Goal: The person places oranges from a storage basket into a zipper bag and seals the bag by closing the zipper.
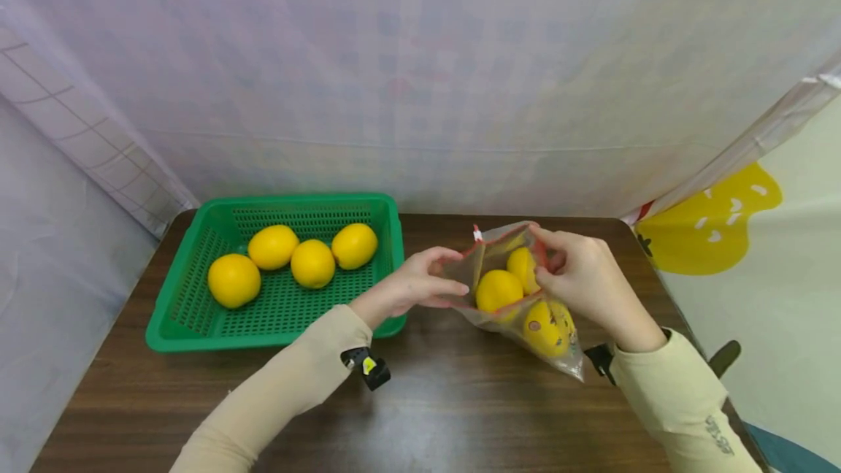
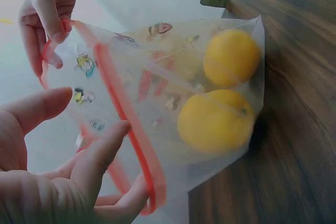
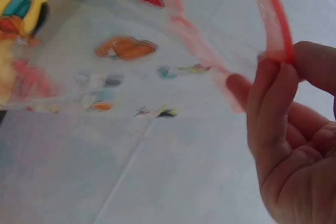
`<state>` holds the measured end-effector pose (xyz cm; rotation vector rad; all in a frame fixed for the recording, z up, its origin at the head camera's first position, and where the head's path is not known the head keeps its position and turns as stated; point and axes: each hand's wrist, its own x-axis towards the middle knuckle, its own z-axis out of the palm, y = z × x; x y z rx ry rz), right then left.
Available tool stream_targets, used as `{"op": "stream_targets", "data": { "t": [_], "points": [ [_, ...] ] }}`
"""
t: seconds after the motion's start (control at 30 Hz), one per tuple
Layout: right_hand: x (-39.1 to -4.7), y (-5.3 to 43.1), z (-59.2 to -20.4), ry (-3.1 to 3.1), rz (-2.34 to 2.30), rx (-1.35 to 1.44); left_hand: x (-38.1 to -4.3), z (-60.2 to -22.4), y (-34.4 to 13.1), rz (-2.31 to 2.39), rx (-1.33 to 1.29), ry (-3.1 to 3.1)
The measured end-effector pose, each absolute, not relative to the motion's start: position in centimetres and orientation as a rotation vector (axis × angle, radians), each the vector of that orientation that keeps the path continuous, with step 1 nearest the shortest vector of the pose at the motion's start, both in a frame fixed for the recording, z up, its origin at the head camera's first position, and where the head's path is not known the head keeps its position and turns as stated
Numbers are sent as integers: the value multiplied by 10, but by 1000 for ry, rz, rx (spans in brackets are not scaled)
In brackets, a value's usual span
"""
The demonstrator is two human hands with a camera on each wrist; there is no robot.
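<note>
A clear zip bag (image 1: 511,321) with red zip strips and printed cartoon figures lies on its side, its mouth spread apart. Inside it are several yellow fruits (image 1: 498,291), seen through the film in the left wrist view as two rounded fruits (image 2: 216,121). My right hand (image 1: 587,279) pinches the red rim on the right side of the mouth, thumb against fingers, as the right wrist view shows. At the opposite side is my left hand (image 1: 415,285), thumb and fingers spread, with fingertips (image 2: 125,125) touching the red strip.
To the left, a green perforated basket (image 1: 276,341) holds several loose yellow fruits (image 1: 312,264). Both stand on a dark wooden table (image 1: 434,414). A pale curtain (image 1: 394,93) hangs along the table's back edge. The basket's right rim is close to my left wrist.
</note>
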<state>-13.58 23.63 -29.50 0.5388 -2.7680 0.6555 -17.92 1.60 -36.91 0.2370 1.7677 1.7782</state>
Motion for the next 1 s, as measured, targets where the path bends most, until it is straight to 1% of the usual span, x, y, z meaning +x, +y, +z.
{"op": "stream_targets", "data": {
  "t": [0.27, 0.43, 0.67, 0.87, 1.0],
  "points": [
    [-140, 241, -291, -2739, 614, 505, -184, -362, 0, 1703, 257, 1845],
    [-140, 244, -292, -2731, 615, 496, -190, -356, -17, 1675, 225, 1921],
    [-140, 245, -293, -2733, 610, 505, -201, -348, -42, 1527, 247, 2097],
    [-139, 248, -293, -2735, 615, 509, -219, -349, -61, 1252, 311, 2369],
    [-138, 249, -293, -2735, 629, 507, -234, -353, -70, 1123, 309, 2482]
  ]
}}
